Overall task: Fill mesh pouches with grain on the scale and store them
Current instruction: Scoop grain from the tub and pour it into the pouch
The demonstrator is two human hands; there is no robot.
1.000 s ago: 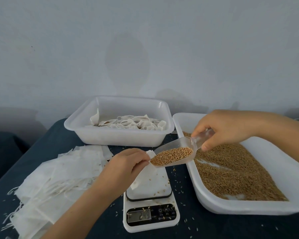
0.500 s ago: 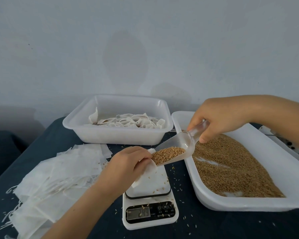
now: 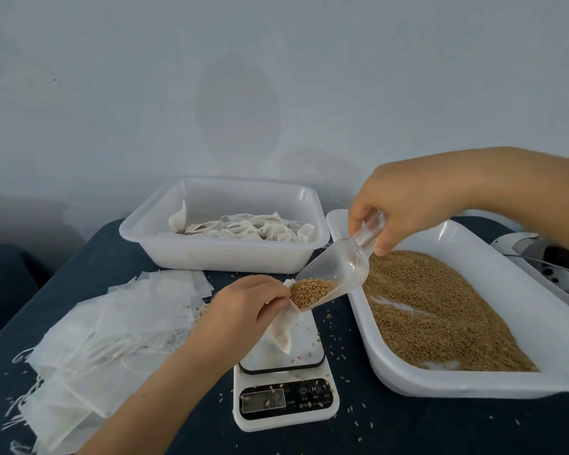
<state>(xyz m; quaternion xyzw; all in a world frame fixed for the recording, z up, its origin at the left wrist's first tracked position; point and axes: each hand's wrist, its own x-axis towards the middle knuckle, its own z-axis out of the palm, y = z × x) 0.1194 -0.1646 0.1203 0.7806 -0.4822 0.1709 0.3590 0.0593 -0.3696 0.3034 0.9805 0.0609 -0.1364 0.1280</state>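
**Grain tipping from scoop into a pouch over the scale**

The dark blue bench (image 3: 408,431) carries everything, and the kitchen scale (image 3: 284,402) sits at its front centre. Right of the scale lies a large white tray (image 3: 559,343) spread with brown grain (image 3: 434,310). Behind the scale stands a white tub (image 3: 224,254) holding filled pouches (image 3: 243,226). Left of the scale a loose heap of empty mesh pouches (image 3: 105,326) with trailing strings covers the bench.

The right hand (image 3: 404,205) is above the near corner of the tray, its fingers curled round the handle of a clear plastic scoop (image 3: 339,274), which tilts down toward the scale with grain gathered at its lip. The left hand (image 3: 240,307) pinches the mouth of one mesh pouch (image 3: 284,323), held open against the scoop's lip; the pouch's lower end hangs onto the scale's platform. Stray grains dot the platform and the bench around the scale
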